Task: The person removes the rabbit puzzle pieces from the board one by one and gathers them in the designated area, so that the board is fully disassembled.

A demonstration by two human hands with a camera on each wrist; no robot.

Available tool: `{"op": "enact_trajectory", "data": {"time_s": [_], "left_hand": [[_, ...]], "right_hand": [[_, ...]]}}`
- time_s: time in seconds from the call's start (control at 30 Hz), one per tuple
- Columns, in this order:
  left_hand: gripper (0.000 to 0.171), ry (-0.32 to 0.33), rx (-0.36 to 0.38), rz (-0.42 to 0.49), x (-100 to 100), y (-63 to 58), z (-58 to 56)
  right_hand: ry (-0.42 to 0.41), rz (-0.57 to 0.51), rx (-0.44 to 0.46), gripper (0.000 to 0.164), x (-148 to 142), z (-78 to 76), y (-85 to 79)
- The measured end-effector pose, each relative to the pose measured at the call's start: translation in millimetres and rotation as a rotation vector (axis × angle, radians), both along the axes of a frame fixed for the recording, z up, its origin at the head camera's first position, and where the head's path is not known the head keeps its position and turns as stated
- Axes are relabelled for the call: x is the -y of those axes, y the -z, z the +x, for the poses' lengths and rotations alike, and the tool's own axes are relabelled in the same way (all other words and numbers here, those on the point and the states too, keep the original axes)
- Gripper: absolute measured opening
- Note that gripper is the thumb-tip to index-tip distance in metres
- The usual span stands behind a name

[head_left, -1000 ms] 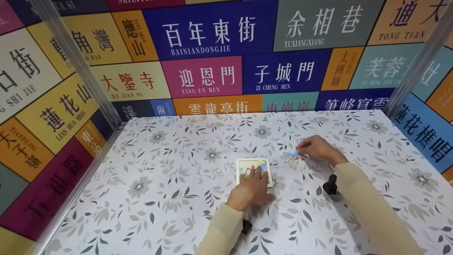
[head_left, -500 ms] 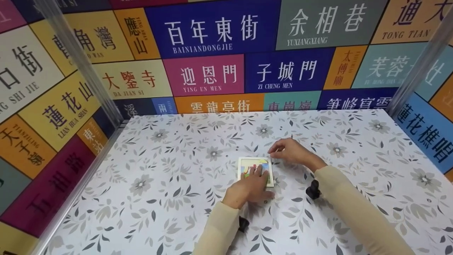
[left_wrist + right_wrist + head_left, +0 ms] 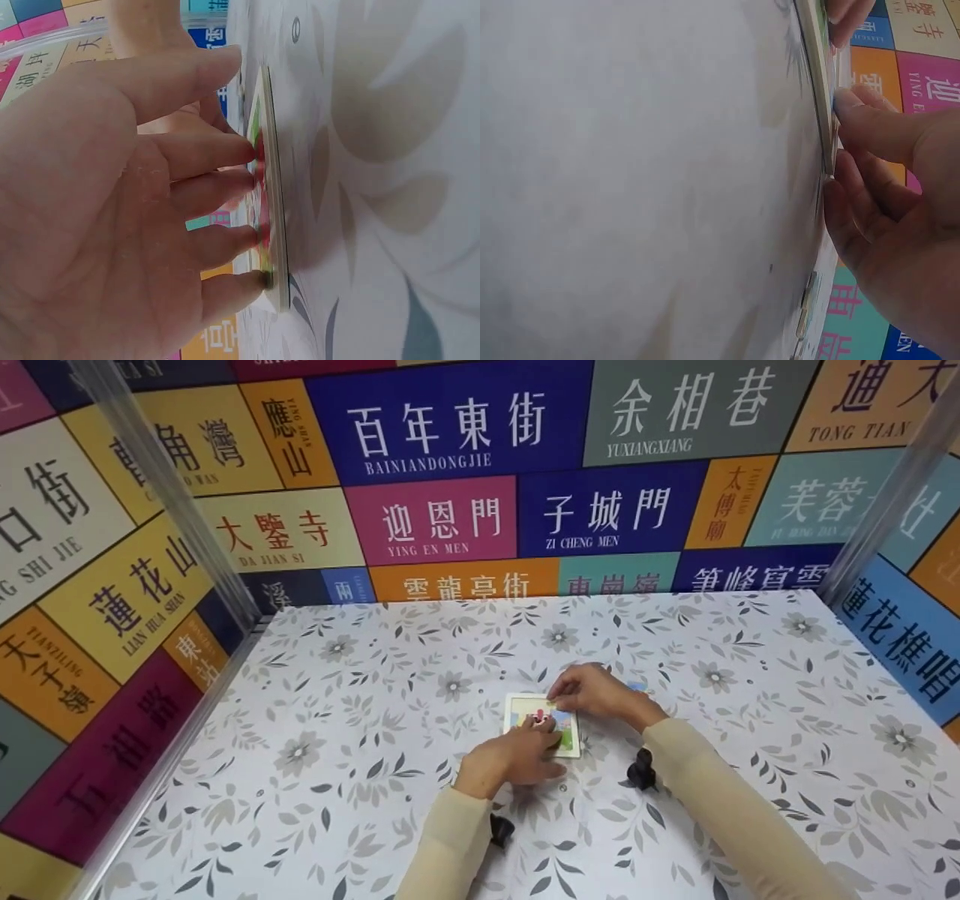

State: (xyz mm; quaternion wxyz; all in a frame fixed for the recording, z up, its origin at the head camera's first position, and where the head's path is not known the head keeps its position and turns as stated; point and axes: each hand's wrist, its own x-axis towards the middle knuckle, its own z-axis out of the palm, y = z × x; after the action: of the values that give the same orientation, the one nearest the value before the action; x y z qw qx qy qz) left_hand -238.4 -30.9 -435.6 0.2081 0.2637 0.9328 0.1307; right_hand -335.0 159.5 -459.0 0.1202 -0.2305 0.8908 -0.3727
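A small jigsaw puzzle (image 3: 568, 735) in a pale frame, with a colourful cartoon picture, lies flat on the flowered cloth. My left hand (image 3: 517, 754) reaches over it from the near left. In the left wrist view, its spread fingertips (image 3: 244, 238) press on the picture while the thumb stays off the board. At the far right corner is my right hand (image 3: 596, 692). Its thumb (image 3: 859, 124) touches the face of the puzzle beside a bit of blue, and the other fingers curve loosely at the frame's edge. The hands hide part of the picture.
Loose puzzle pieces (image 3: 637, 687) lie on the flowered tablecloth (image 3: 420, 810) just behind my right hand, mostly covered by it. Beyond the table's far edge stands a wall (image 3: 442, 521) of coloured street-name panels, with clear corner posts (image 3: 187, 510) at the sides.
My right hand has moved left from the loose pieces to the puzzle's far right corner. My left hand has drawn slightly towards the near left, still touching the picture.
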Motion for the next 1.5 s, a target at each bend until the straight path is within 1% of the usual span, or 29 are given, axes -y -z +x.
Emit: {"op": "enact_trajectory", "data": {"time_s": [0.1,0.2,0.33,0.5,0.63,0.73,0.87,0.93,1.1,1.2,1.37,1.5], "left_hand": [[0.066,0.010,0.007,-0.018,2.4,-0.4,0.0],[0.068,0.013,0.020,-0.020,3.3,0.5,-0.3],[0.069,0.015,0.031,-0.016,3.7,1.5,-0.4],[0.072,-0.004,0.048,-0.018,3.5,2.0,0.2],[0.074,-0.009,0.053,-0.005,3.5,2.4,0.4],[0.075,-0.006,0.049,-0.007,3.6,3.0,0.4],[0.078,-0.006,0.042,-0.032,2.0,3.5,0.6],[0.080,-0.010,0.043,-0.039,1.3,3.2,0.9],[0.081,-0.023,0.057,-0.031,1.4,2.6,2.1],[0.081,-0.024,0.057,-0.031,1.2,2.8,2.6],[0.081,-0.018,0.042,-0.045,0.2,1.9,2.0],[0.081,-0.014,0.039,-0.050,0.1,1.9,0.9]], "right_hand": [[-0.001,0.009,-0.007,0.013,1.9,-0.8,-0.3],[-0.019,0.014,-0.020,0.012,1.9,-1.3,-0.8],[-0.071,0.027,-0.041,0.008,-0.1,-2.2,-1.4],[-0.129,0.037,-0.044,0.004,-2.8,-3.2,-1.2],[-0.141,-0.008,0.012,0.008,-5.8,-1.7,0.8],[-0.151,-0.038,0.035,0.009,-6.7,-0.2,2.6],[-0.155,-0.019,0.015,0.008,-6.1,-0.1,3.8],[-0.151,-0.012,0.019,0.008,-5.6,-0.4,3.5],[-0.162,-0.022,0.015,0.008,-4.8,-0.1,2.0],[-0.165,-0.010,-0.014,0.009,-3.8,1.7,0.9],[-0.128,0.017,-0.065,0.009,-3.1,5.2,0.3],[-0.094,0.002,-0.104,0.010,-2.8,8.2,-0.3]]}}
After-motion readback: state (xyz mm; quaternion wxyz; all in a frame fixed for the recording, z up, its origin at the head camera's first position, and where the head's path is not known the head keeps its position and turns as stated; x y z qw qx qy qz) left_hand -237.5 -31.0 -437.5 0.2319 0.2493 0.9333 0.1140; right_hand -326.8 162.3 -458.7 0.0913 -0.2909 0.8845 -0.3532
